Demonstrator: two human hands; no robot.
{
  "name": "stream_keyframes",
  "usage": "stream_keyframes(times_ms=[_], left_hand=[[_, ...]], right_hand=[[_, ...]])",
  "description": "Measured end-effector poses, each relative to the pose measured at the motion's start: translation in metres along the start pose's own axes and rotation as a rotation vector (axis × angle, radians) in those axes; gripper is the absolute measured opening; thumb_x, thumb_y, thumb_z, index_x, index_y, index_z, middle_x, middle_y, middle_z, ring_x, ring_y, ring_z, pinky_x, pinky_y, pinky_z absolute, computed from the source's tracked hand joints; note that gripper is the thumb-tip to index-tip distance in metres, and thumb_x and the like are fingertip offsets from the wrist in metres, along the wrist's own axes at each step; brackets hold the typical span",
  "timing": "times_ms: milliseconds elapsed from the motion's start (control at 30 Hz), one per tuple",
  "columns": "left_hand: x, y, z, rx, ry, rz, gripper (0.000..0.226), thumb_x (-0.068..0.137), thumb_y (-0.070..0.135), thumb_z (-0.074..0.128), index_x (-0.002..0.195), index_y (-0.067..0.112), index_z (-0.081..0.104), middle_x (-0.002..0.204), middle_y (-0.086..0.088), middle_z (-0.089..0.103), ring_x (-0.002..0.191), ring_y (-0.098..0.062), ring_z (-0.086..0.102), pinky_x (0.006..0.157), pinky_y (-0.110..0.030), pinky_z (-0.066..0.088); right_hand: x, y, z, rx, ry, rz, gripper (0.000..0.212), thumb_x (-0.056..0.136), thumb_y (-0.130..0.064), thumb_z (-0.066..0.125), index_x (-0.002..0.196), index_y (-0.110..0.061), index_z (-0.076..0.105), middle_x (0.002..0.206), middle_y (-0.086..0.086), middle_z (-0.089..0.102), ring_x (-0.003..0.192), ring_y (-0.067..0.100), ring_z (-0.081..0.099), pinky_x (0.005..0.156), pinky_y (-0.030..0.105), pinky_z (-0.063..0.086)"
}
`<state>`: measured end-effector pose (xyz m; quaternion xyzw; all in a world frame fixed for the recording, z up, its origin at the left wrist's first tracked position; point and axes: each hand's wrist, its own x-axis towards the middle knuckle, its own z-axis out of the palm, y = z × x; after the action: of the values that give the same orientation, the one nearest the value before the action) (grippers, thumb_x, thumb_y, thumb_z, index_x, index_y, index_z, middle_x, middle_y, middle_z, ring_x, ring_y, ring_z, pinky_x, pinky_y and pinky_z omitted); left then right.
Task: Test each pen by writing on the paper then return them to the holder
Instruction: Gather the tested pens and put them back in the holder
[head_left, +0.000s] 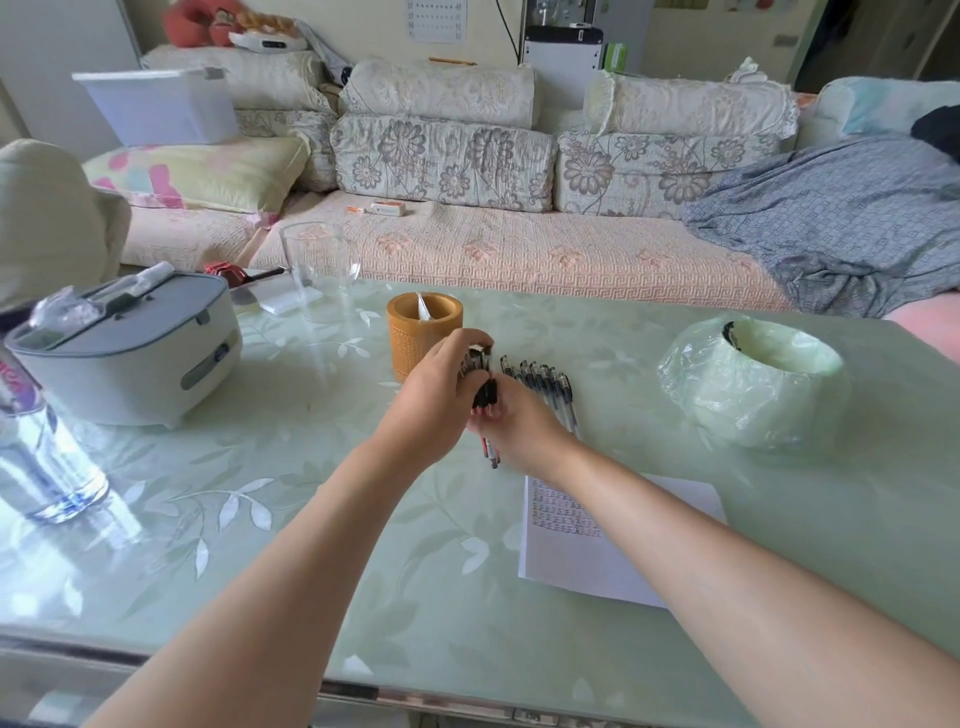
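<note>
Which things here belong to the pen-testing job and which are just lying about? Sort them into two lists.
For the job: bundle of pens, gripped by left hand and right hand; row of pens; holder; paper.

Lying about: glass jug; bottle; grey-lidded box; plastic-wrapped roll.

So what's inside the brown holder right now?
Only a white item shows above the holder's rim; its wall hides anything lower. The pens are outside it.
</note>
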<state>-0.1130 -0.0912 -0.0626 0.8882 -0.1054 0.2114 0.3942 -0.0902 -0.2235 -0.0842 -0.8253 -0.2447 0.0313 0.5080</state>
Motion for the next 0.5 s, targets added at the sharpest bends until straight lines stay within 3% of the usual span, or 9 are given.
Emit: stream_keyframes(times_ms=[100, 200, 233, 300, 367, 500], left_hand=[[0.001, -0.002, -0.004, -0.012, -0.011, 0.016, 0.03, 0.096, 0.01, 0.051, 0.121, 0.025, 0.056, 0.115, 0.01, 0.053, 0.099, -0.006, 0.046, 0.075, -0.011, 0.037], [0.001, -0.003, -0.005, -0.005, -0.032, 0.001, 0.026, 0.097, 0.014, 0.05, 0.122, 0.021, 0.055, 0.114, 0.009, 0.05, 0.098, -0.01, 0.047, 0.078, -0.02, 0.039], [0.0, -0.003, -0.006, 0.0, -0.031, 0.0, 0.025, 0.098, 0.015, 0.051, 0.121, 0.02, 0.054, 0.112, 0.008, 0.049, 0.096, -0.011, 0.048, 0.076, -0.02, 0.038], [0.001, -0.008, -0.007, 0.012, -0.028, -0.011, 0.019, 0.097, 0.015, 0.05, 0.115, 0.018, 0.053, 0.108, 0.007, 0.051, 0.093, -0.013, 0.049, 0.071, -0.018, 0.036], [0.003, -0.013, -0.01, 0.018, -0.04, -0.029, 0.013, 0.097, 0.014, 0.049, 0.109, 0.019, 0.051, 0.105, 0.004, 0.053, 0.089, -0.014, 0.049, 0.065, -0.012, 0.034], [0.005, -0.017, -0.014, 0.034, -0.072, -0.019, 0.011, 0.098, 0.015, 0.049, 0.102, 0.025, 0.047, 0.105, 0.004, 0.053, 0.09, -0.013, 0.048, 0.065, -0.009, 0.034]], right_hand=[[-0.001, 0.0, 0.008, -0.025, 0.045, -0.025, 0.022, 0.094, -0.013, 0.058, 0.082, -0.029, 0.05, 0.072, -0.015, 0.056, 0.064, -0.009, 0.053, 0.057, 0.01, 0.037], [0.0, 0.003, 0.013, -0.096, -0.012, 0.004, 0.01, 0.099, -0.017, 0.048, 0.092, -0.024, 0.049, 0.073, -0.013, 0.055, 0.067, -0.003, 0.054, 0.06, 0.018, 0.037], [0.001, 0.002, 0.012, -0.118, -0.052, 0.02, 0.003, 0.1, -0.02, 0.047, 0.1, -0.022, 0.05, 0.08, -0.01, 0.058, 0.073, 0.0, 0.056, 0.062, 0.021, 0.04], [0.004, -0.001, 0.01, -0.187, -0.116, 0.053, 0.016, 0.102, -0.029, 0.045, 0.114, -0.02, 0.047, 0.098, 0.0, 0.064, 0.089, 0.016, 0.062, 0.073, 0.032, 0.049], [0.008, -0.004, 0.008, -0.252, -0.124, 0.047, 0.018, 0.101, -0.031, 0.046, 0.114, -0.019, 0.049, 0.104, 0.007, 0.065, 0.096, 0.024, 0.062, 0.081, 0.04, 0.049], [0.012, -0.01, 0.007, -0.242, -0.032, 0.045, 0.01, 0.095, -0.025, 0.057, 0.103, -0.02, 0.055, 0.095, 0.0, 0.064, 0.088, 0.019, 0.059, 0.072, 0.032, 0.044]])
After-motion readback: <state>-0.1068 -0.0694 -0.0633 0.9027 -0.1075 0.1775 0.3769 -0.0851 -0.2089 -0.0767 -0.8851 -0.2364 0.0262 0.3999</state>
